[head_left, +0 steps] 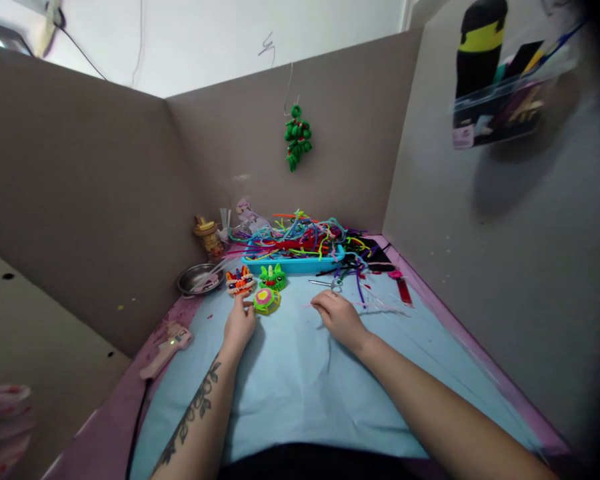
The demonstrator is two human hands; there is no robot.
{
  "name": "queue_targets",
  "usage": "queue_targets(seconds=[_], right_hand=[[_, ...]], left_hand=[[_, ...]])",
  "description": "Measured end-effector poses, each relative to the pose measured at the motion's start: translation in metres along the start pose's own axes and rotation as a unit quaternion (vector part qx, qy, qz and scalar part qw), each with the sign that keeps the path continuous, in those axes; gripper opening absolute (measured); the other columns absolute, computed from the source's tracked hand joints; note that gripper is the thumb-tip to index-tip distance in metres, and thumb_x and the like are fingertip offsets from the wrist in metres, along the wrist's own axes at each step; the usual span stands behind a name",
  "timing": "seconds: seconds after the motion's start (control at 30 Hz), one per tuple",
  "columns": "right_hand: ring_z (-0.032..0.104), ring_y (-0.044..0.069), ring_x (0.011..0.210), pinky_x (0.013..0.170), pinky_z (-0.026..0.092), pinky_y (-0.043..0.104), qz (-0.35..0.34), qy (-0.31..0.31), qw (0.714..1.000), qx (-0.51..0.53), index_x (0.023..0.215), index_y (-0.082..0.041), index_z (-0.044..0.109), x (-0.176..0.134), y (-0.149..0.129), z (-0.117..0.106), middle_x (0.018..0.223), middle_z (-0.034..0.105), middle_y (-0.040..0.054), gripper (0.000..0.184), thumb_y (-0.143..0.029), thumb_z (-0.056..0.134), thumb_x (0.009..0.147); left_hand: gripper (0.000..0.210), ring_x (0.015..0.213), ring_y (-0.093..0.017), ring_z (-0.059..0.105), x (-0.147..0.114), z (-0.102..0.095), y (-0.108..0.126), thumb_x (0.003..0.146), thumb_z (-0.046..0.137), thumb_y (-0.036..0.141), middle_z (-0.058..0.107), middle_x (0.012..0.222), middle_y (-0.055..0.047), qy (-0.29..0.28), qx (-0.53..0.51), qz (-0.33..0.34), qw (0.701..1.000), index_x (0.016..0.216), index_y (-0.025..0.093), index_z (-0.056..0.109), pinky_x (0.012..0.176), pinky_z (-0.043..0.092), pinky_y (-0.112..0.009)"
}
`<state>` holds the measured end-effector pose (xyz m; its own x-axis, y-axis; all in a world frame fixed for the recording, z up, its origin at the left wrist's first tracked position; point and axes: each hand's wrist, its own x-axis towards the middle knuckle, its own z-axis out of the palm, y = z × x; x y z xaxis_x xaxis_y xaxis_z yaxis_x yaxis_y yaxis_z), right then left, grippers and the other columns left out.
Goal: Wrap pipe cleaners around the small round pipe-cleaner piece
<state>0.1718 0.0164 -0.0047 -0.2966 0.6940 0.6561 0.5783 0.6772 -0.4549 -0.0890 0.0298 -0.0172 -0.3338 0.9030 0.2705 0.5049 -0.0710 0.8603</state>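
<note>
My left hand (240,323) rests at the lower edge of an orange pipe-cleaner animal head (240,283). Its fingers are a little apart, with the thumb side close to a round yellow, pink and green pipe-cleaner piece (266,301); nothing shows in its grip. Behind that round piece sits a green pipe-cleaner animal head (273,277) with a pale horn. My right hand (339,319) pinches a thin pale pink pipe cleaner (387,309), which runs out to the right over the light blue cloth (300,393). Scissors (327,284) lie just beyond that hand.
A blue tray (294,265) heaped with coloured pipe cleaners stands at the back. On the left are a metal bowl (200,280) and a pink glue gun (167,351) with a cord. A green pipe-cleaner ornament (297,138) hangs on the grey partition (350,127). Loose stems lie at right.
</note>
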Motion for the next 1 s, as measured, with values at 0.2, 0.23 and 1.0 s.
queue_targets(seconds=[0.2, 0.23, 1.0], right_hand=[[0.056, 0.018, 0.079, 0.074, 0.046, 0.032, -0.007, 0.001, 1.000, 0.018, 0.084, -0.021, 0.060, 0.000, -0.003, 0.000, 0.080, 0.060, 0.0048, 0.017, -0.015, 0.044, 0.083], [0.056, 0.018, 0.078, 0.073, 0.046, 0.032, -0.007, 0.000, 1.000, 0.025, 0.084, -0.021, 0.060, 0.000, -0.003, -0.001, 0.080, 0.060, 0.0047, 0.018, -0.015, 0.044, 0.083], [0.054, 0.016, 0.075, 0.067, 0.043, 0.027, 0.097, 0.041, 0.985, 0.134, 0.080, -0.019, 0.057, 0.001, -0.010, 0.010, 0.079, 0.057, 0.0037, 0.011, -0.022, 0.047, 0.082]], left_hand=[[0.044, 0.057, -0.016, 0.056, 0.009, 0.008, 0.024, 0.059, 0.068, 0.034, 0.065, 0.067, -0.006, -0.080, -0.158, -0.077, 0.981, 0.098, 0.013, 0.066, 0.051, 0.038, -0.024], [0.045, 0.056, -0.014, 0.055, 0.008, 0.009, 0.031, 0.058, 0.069, 0.036, 0.064, 0.067, -0.006, -0.097, -0.189, -0.094, 0.973, 0.096, 0.011, 0.067, 0.048, 0.036, -0.022], [0.053, 0.060, -0.008, 0.057, -0.045, 0.047, 0.059, 0.065, 0.067, 0.012, 0.065, 0.088, -0.006, -0.310, -0.464, -0.143, 0.817, 0.116, 0.017, 0.057, 0.054, 0.042, -0.018]])
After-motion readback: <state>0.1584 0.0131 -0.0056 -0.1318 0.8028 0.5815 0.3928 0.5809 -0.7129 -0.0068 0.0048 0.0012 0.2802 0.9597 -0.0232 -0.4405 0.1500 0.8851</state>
